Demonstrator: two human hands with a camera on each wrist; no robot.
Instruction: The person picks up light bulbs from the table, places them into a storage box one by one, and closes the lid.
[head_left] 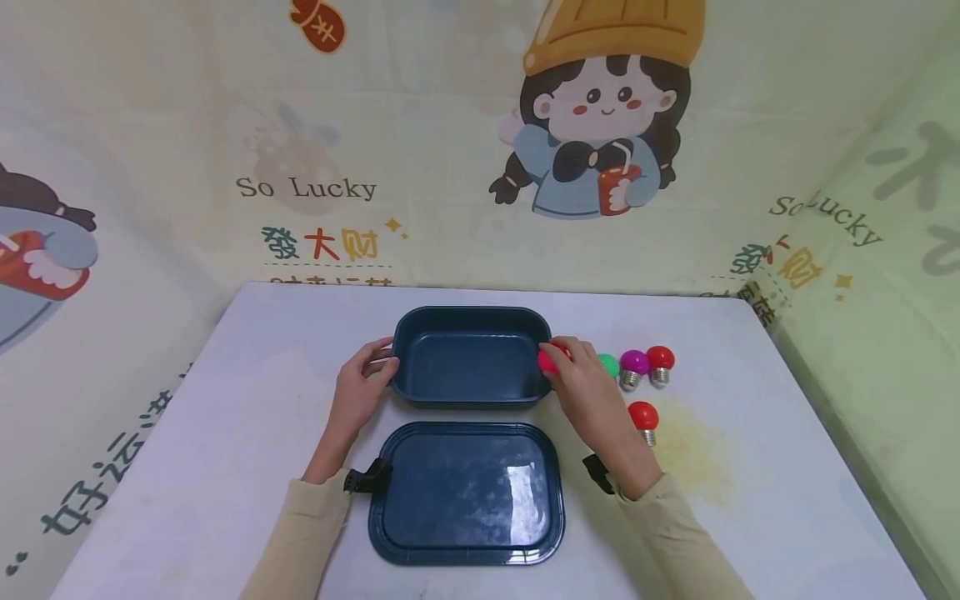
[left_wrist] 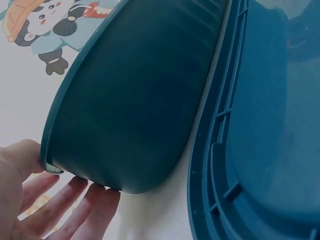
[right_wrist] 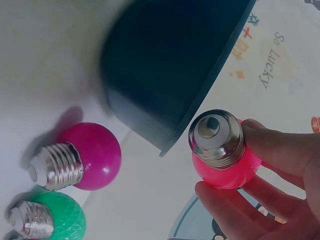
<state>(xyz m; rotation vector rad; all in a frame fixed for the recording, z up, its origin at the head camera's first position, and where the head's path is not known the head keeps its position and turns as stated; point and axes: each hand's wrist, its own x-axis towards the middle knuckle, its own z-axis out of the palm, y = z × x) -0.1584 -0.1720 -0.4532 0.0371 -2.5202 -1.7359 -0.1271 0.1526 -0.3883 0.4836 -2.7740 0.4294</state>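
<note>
My left hand [head_left: 362, 385] holds the left end of a dark blue rectangular box [head_left: 472, 400], thumb at the rim and fingers against the outer wall. At the box's right end, my right hand [head_left: 588, 392] pinches a pinkish-red light bulb [right_wrist: 227, 175] between thumb and fingers. Its silver screw base points toward the camera in the right wrist view. The bulb overlaps the right rim in the head view. Inside, the box shows only its bare floor. Its matching flat lid [head_left: 465, 492] lies on the table just in front.
On the white table [head_left: 750, 517], right of the box, lie a green bulb [head_left: 609, 364], a purple bulb [head_left: 634, 362] and a red bulb [head_left: 661, 357] in a row. Another red bulb [head_left: 642, 415] lies nearer, beside my right wrist. A printed cloth [head_left: 450, 167] hangs behind.
</note>
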